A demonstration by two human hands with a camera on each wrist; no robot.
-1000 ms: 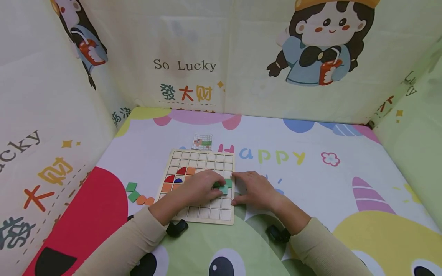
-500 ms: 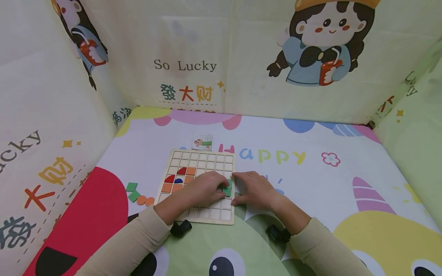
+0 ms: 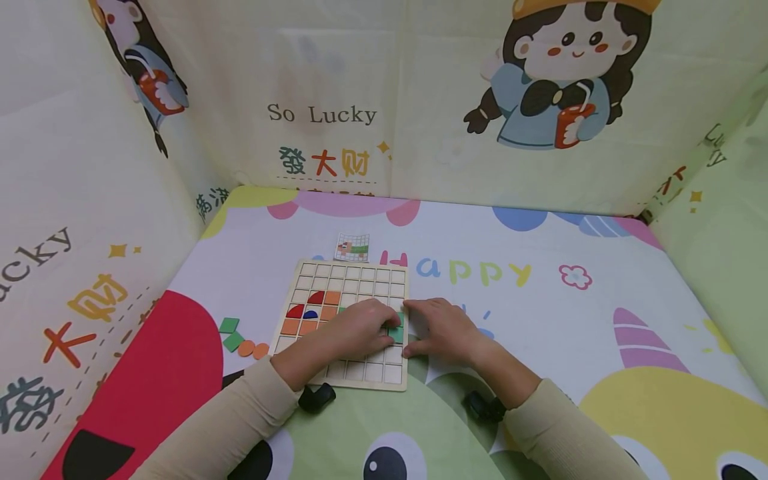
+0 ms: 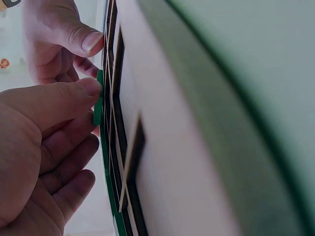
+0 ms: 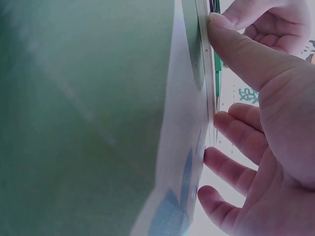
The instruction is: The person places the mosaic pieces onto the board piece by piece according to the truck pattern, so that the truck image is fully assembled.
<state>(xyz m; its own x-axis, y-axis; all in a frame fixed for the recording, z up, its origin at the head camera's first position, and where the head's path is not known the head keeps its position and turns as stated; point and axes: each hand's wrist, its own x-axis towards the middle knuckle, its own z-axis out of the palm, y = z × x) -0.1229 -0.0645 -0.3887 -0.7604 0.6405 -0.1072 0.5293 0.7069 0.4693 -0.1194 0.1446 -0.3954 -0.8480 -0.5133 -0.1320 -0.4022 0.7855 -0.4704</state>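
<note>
A wooden grid board [image 3: 366, 373] lies before me, with orange squares [image 3: 332, 298], red quarter-circle pieces [image 3: 315, 297] and a blue half-circle [image 3: 310, 314] in its cells. My left hand [image 3: 358, 327] reaches over the board's right part and pinches a green square tile [image 4: 98, 101], its thumb against the tile at the board's surface. The hand hides several cells beneath it. My right hand [image 3: 447, 333] rests at the board's right edge, thumb and fingers spread apart and touching the rim. Other green tiles [image 3: 400, 318] sit near the left fingertips.
Left of the board lie two loose green tiles [image 3: 229, 325] and two orange discs [image 3: 245, 347]. Behind the board is a small printed pattern card [image 3: 351, 247]. A patterned cloth covers the table, and printed fabric walls [image 3: 432, 173] enclose it at the back and sides.
The left hand has shifted slightly right, bringing the green tile down flatter onto the board beside the right edge. The right hand has stayed at the rim.
</note>
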